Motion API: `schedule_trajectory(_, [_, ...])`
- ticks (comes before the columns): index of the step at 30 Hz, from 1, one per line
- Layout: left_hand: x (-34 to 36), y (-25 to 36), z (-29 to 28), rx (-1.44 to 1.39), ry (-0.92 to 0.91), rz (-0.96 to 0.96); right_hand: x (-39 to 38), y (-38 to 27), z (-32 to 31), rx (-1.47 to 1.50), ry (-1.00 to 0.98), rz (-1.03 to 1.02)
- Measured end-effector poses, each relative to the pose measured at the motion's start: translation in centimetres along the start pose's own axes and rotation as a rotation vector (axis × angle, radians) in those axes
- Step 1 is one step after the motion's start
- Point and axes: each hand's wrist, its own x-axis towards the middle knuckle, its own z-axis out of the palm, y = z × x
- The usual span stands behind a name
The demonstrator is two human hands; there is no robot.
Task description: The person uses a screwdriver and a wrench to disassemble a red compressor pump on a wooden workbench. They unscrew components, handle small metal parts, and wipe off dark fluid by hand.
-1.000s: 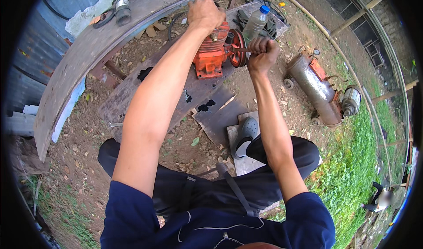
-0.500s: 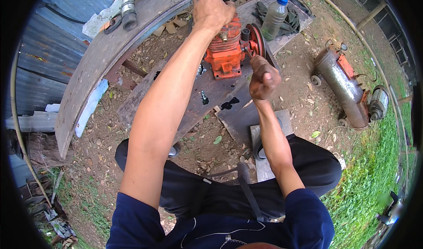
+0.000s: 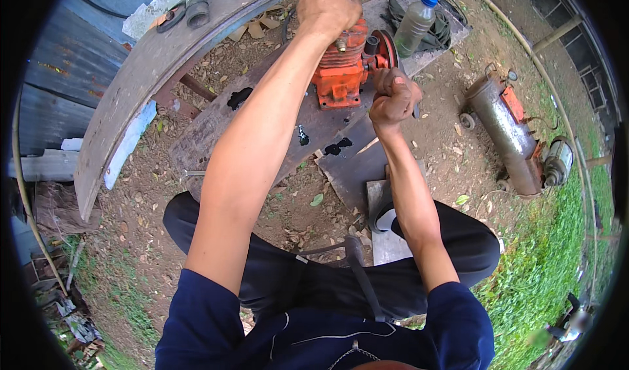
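A red-orange compressor pump (image 3: 339, 81) with a finned cylinder stands upright on a dark, oil-stained board. On its right side sits a red pulley wheel (image 3: 388, 47). My left hand (image 3: 327, 8) presses over the top of the pump, its fingers curled round the far side and partly hidden. Beside the lower right of the pump, next to the pulley, my right hand (image 3: 396, 100) is closed in a fist. It grips a thin-shafted metal tool, now mostly hidden by the fingers. Dark grease marks the right hand.
Black oil patches (image 3: 338, 147) lie on the board. A plastic bottle (image 3: 415, 26) with a blue cap stands behind the pulley, by dark cloth. A curved wooden bench (image 3: 141, 95) with metal fittings runs along the left. A rusty cylindrical tank (image 3: 504, 124) lies on the ground at right.
My right fist has turned and risen slightly, and the tool's shaft no longer shows against the pump. My left hand stays on top. The whole view has shifted a little.
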Motion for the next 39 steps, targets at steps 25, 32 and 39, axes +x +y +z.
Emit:
schedule_trajectory(25, [0.3, -1.6, 3.1, -0.035, 0.056, 0.032, 8.7, -0.8, 5.0, -0.557, 0.125, 0.354])
schedule_trajectory(32, [1.1, -0.2, 0.7, -0.039, -0.182, -0.086, 13.0, 3.9, 3.8, -0.788, 0.081, 0.517])
schedule_trajectory(39, [1.4, -2.4, 2.9, -0.006, 0.092, -0.009, 10.7, 0.9, 1.6, 0.048, -0.169, 0.642])
